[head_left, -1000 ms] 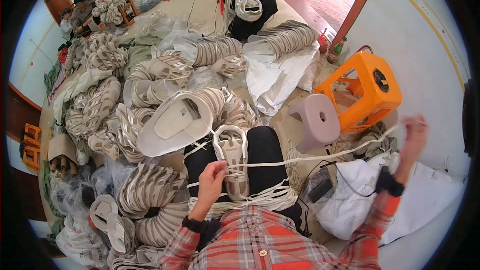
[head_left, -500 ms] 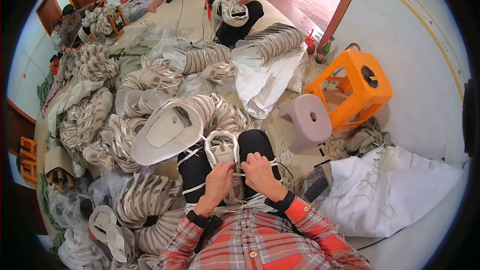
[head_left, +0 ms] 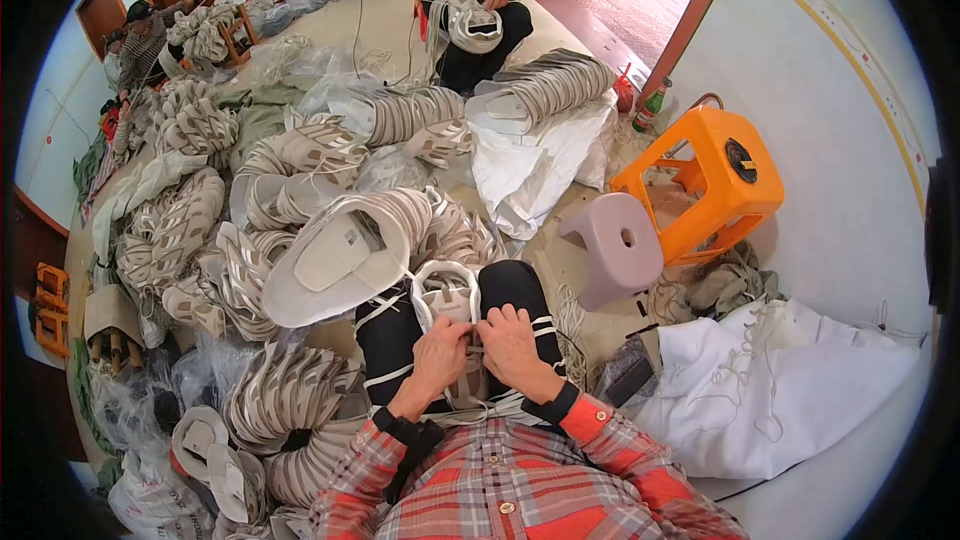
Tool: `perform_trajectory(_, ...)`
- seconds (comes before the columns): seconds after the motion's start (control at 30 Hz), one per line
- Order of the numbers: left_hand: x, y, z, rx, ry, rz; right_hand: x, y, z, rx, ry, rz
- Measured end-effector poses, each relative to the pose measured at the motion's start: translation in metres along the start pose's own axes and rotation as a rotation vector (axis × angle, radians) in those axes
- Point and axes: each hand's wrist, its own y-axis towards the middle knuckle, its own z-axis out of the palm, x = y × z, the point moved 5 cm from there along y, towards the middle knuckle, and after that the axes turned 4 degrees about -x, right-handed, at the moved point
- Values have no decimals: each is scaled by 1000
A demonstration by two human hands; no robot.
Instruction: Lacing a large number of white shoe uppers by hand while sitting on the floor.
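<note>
Head view looks down on the white sandal upper lying on my lap, between my black-trousered knees. My left hand and right hand are both closed on it, fingers pinching its woven cord where the hands meet. It is a pale looped frame with white cord trailing off it. Just left of it sits a big sole-shaped white form; beyond lie stacked soles on the tan floor. Right of it stand a lilac stool, an orange stool and a white sack.
</note>
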Motion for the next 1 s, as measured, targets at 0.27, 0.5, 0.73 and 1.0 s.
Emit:
perform_trajectory(0.27, -17, 9, -14, 62, 282, 290, -9, -5, 2, -53, 93, -6)
perform_trajectory(0.5, 18, 17, -83, 148, 14, 61, -8, -13, -10, 79, 66, -81)
perform_trajectory(0.73, 32, -17, -76, 200, -1897, -624, -5, -12, -38, 655, 586, 66)
perform_trajectory(1.0, 110, -114, -428, -900, -1938, 200, -42, 23, -7, 462, 664, -153)
